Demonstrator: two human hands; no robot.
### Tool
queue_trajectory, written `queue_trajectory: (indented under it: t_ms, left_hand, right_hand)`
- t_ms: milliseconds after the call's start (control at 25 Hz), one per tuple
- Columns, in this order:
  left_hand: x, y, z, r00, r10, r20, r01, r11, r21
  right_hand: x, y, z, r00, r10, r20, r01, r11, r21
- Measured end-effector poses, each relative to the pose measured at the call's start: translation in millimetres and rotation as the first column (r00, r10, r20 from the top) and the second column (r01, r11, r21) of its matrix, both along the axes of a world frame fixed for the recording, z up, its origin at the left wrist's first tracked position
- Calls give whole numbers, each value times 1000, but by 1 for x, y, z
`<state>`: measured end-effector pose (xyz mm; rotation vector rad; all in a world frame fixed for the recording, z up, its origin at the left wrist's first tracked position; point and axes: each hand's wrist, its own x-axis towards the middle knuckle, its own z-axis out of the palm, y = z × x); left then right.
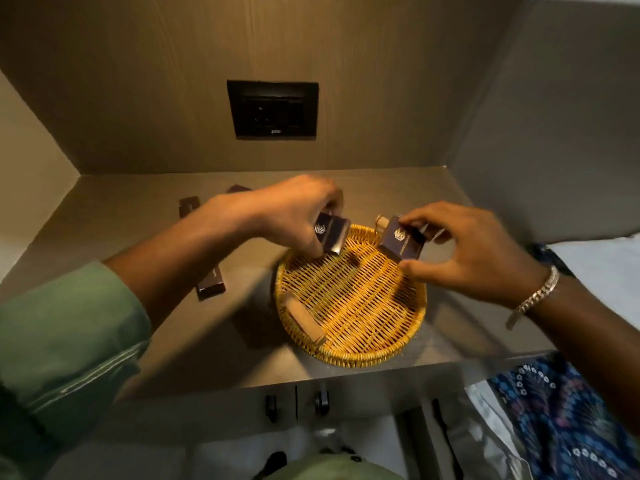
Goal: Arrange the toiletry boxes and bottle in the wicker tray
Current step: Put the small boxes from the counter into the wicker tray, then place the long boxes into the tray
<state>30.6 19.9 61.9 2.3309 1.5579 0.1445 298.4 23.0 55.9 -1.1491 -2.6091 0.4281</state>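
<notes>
Green sleeve [69, 341] on the person's left arm fills the near-left corner; a bracelet [538, 292] sits on the right wrist. Both hands are over the far half of the tray [349, 355], a round wicker piece with a wooden handle [304, 318] on its near-left rim, standing on the counter [467, 209] close to the front edge.

Left hand [294, 209]: fingers clamped on a dark box [330, 235], held tilted at the tray's far-left rim, its lower end close to the weave. Whether it touches the weave cannot be told.

Right hand [474, 251]: thumb and fingers clamped on a second box [401, 242] with a gold crest, tilted over the far-right part of the tray, apparently not yet set down.

Tray floor: otherwise bare in the visible area. Nothing lies settled in it.

Outstanding items on the counter, left of the tray: a long box [210, 282] near the left forearm, a flat box [188, 206] further back, and another dark item [239, 188] partly hidden behind the left wrist. No bottle can be identified with certainty.

Assessment: task at an early stage. The first two boxes are being placed; at least three items remain outside, and the bottle is still to be located.
</notes>
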Motion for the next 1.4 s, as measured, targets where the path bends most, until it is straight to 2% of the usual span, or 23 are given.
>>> queue_trajectory:
  t_ms: [120, 240, 400, 680, 760, 880, 960, 1000, 1080, 1120, 1160, 1240, 1280, 1400]
  left_hand:
    - [28, -13, -20, 997, -78, 22, 80, 986, -149]
    - [43, -17, -40, 983, -176, -50, 168, 976, -137]
    - [47, -15, -57, 981, -186, -57, 175, 971, -163]
    - [46, -10, -58, 986, -163, -40, 156, 977, -147]
    - [37, -13, -48, 994, -93, 53, 99, 985, -140]
    - [-4, -15, -24, 945, 119, 304, -144, 988, 63]
    - [-47, -14, -14, 843, 296, 448, -417, 887, 197]
    - [-68, -12, -14, 785, 407, 466, -556, 796, 241]
    - [-109, -7, -23, 611, 681, 403, -787, 579, 213]
    - [-121, -6, -31, 512, 795, 324, -857, 500, 127]
    - [-130, -6, -40, 443, 865, 237, -892, 452, 19]
    - [-133, -7, -57, 432, 894, 117, -880, 446, -161]
    - [-134, -8, -65, 437, 893, 106, -870, 450, -201]
    - [-132, -9, -72, 388, 908, 160, -896, 413, -166]
  right_hand:
    - [-4, -27, -19, 998, 25, 63, -20, 997, -70]
    - [-7, -36, -32, 982, -20, 185, 31, 998, -58]
    - [-9, -34, -34, 950, -60, 307, 92, 992, -91]
    - [-28, -20, -25, 860, 39, 510, 32, 991, -131]
    - [-31, -15, -15, 852, 67, 519, 28, 984, -174]
    - [-39, 0, 10, 917, 74, 392, 4, 980, -197]
    - [-53, 18, 24, 969, 73, 238, -25, 980, -199]
    - [-63, 27, 26, 985, 66, 158, -34, 980, -196]
    - [-90, 50, 22, 999, 41, 20, -37, 985, -170]
    - [-106, 62, 17, 999, 36, -15, -38, 988, -151]
    - [-125, 73, 11, 999, 44, -16, -46, 989, -139]
    - [-163, 91, -5, 996, 70, 59, -61, 987, -146]
    - [-181, 99, -13, 987, 91, 130, -71, 986, -153]
    - [-214, 117, -40, 937, 121, 328, -50, 975, -215]
